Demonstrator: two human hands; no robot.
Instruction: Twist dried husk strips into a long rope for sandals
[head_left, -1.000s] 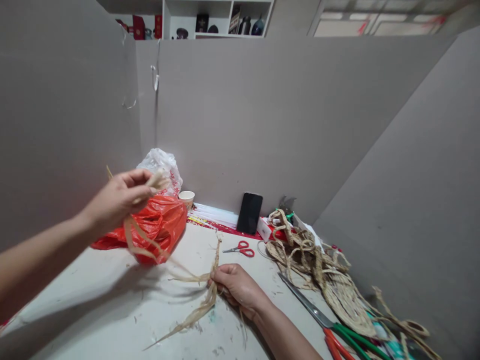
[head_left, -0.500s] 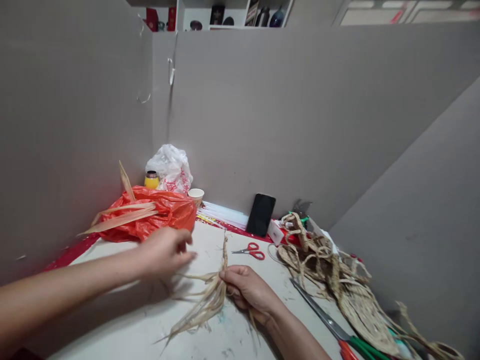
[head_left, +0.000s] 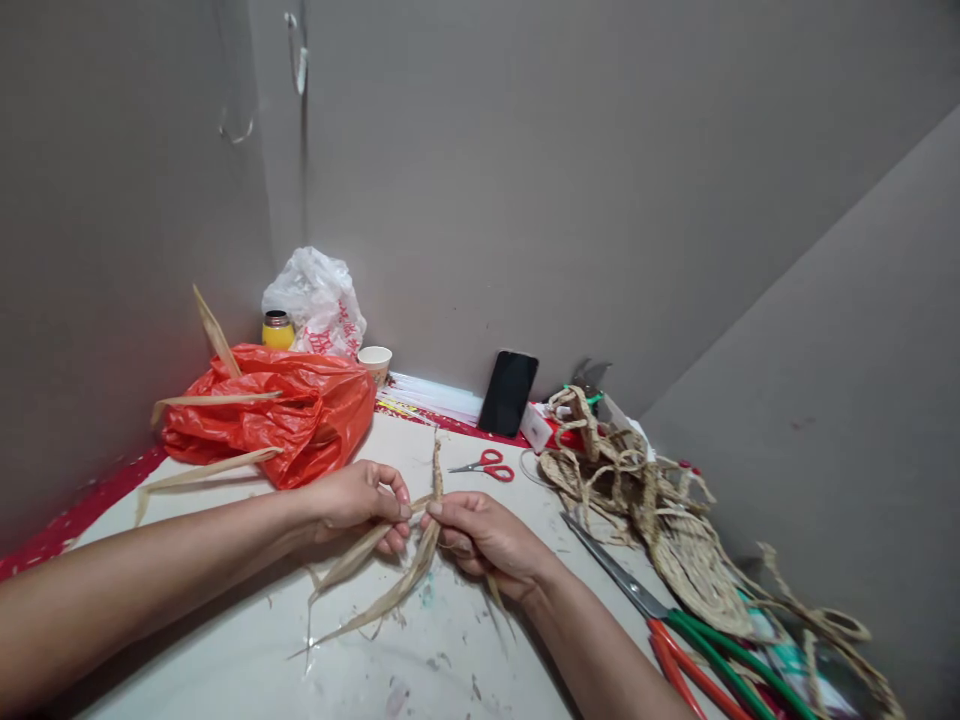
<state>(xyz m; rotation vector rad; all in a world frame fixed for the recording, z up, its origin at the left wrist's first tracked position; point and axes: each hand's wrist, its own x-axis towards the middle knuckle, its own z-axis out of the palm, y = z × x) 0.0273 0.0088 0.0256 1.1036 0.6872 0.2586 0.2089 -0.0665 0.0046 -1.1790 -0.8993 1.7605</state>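
My right hand (head_left: 486,540) pinches a short braid (head_left: 438,468) of dried, husk-like strips at its lower end, the twisted tip pointing away from me. Just to the left, my left hand (head_left: 367,510) has its fingers closed on one pale husk strip (head_left: 358,560) that comes out of the braid. Another loose strip (head_left: 397,592) hangs from the pinch toward me, and thin ends show below my right hand. Small red-handled scissors (head_left: 489,466) lie beyond my right hand, apart from it.
At left is a red plastic bag (head_left: 322,420) with husk strips sticking out. Behind it stand a yellow jar (head_left: 278,331), a white bag (head_left: 319,300) and a paper cup (head_left: 375,362). A phone (head_left: 509,393) leans on the wall. Woven straw pieces (head_left: 690,560) and large scissors (head_left: 622,575) lie right.
My left hand has come over from near the red bag to the braid and taken a strip. My right hand keeps its pinch. The view has tilted downward.
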